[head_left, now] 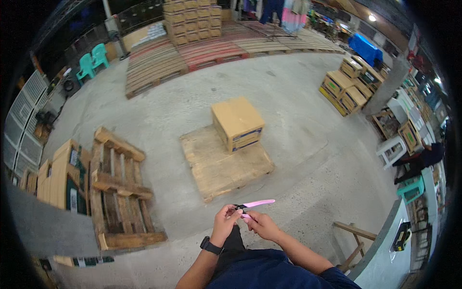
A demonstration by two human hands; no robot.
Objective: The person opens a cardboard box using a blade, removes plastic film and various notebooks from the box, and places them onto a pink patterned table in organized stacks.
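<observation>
Close in front of my body, both hands meet on a small pink-and-black hand tool [260, 203]. Two pink arms spread from its black part, somewhat like pliers, but its exact kind is too small to tell. The fingers of my left hand [225, 222] pinch the black part; a black watch sits on that wrist. My right hand [261, 226] is closed around the lower pink arm, hiding most of it. Beyond the hands, a closed cardboard box [237, 120] rests on the far right part of a low wooden platform [226, 174] on the floor.
A wooden pallet [122, 192] stands at left beside cardboard cartons [62, 176]. Far off, stacked boxes [192, 21] sit on slatted pallets [211, 55]. More boxes [349, 86] are at right. Near right are a pale table [385, 250] and a person [426, 158] by a white stool [392, 150].
</observation>
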